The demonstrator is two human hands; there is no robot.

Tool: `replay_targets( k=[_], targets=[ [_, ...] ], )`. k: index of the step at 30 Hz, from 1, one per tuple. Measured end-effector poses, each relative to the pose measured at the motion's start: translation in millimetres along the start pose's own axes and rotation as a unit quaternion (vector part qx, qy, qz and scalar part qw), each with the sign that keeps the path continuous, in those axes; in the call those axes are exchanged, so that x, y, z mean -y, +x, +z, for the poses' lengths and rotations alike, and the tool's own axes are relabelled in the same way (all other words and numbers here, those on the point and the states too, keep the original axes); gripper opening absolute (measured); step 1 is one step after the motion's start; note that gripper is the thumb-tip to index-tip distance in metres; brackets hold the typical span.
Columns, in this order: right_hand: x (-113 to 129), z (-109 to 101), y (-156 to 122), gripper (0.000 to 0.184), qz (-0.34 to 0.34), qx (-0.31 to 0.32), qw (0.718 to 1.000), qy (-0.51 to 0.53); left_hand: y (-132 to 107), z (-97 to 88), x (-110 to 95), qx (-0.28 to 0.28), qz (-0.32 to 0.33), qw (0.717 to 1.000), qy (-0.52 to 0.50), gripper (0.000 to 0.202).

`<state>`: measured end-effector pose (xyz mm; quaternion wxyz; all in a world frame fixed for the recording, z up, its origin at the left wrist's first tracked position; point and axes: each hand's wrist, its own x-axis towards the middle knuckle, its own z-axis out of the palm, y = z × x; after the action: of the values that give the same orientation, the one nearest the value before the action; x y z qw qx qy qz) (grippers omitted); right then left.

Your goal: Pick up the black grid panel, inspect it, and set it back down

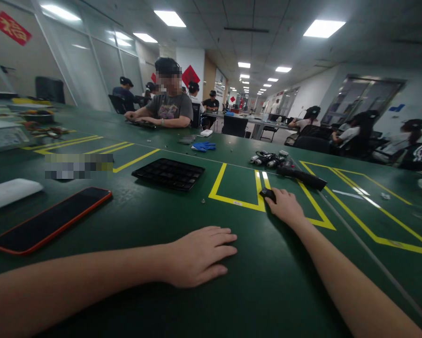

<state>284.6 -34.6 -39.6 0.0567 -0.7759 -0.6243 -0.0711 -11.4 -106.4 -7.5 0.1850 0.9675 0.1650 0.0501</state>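
My left hand lies flat on the green table, its fingers spread and nothing in it. Farther forward, my right hand is closed on a small black object at the inner corner of a yellow tape outline; its exact kind is not clear. Beyond my left hand rests a black compartment tray. Past my right hand sit a bundle of black cables with metal ends and a long black object.
A phone in an orange-red case and a white device lie at the left. Blue gloves are farther back. A co-worker sits across the table. More yellow tape outlines mark the right side.
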Motion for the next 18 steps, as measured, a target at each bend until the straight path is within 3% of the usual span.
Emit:
replay_targets(
  k=[6,8,11,13,18],
  targets=[
    [0.9,8.4,1.4,0.050,-0.009,-0.011,1.000,0.011,6.7,-1.5,14.1,-0.037,-0.002,0.998,0.060,0.032],
    [0.4,8.5,1.8,0.050,-0.010,-0.018,1.000,0.011,12.2,-5.8,29.0,-0.083,-0.064,0.989,0.105,0.030],
    [-0.7,9.1,2.4,0.050,-0.006,-0.021,1.000,0.013,21.0,-13.1,58.1,-0.149,-0.206,0.959,0.125,0.030],
    [-0.8,9.7,2.8,0.051,-0.004,-0.019,1.000,0.015,24.3,-14.9,74.4,-0.160,-0.253,0.949,0.094,0.024],
    [0.1,10.2,2.3,0.052,-0.005,-0.017,1.000,0.022,22.8,-17.6,87.7,-0.200,-0.236,0.948,-0.069,0.013]
  ],
)
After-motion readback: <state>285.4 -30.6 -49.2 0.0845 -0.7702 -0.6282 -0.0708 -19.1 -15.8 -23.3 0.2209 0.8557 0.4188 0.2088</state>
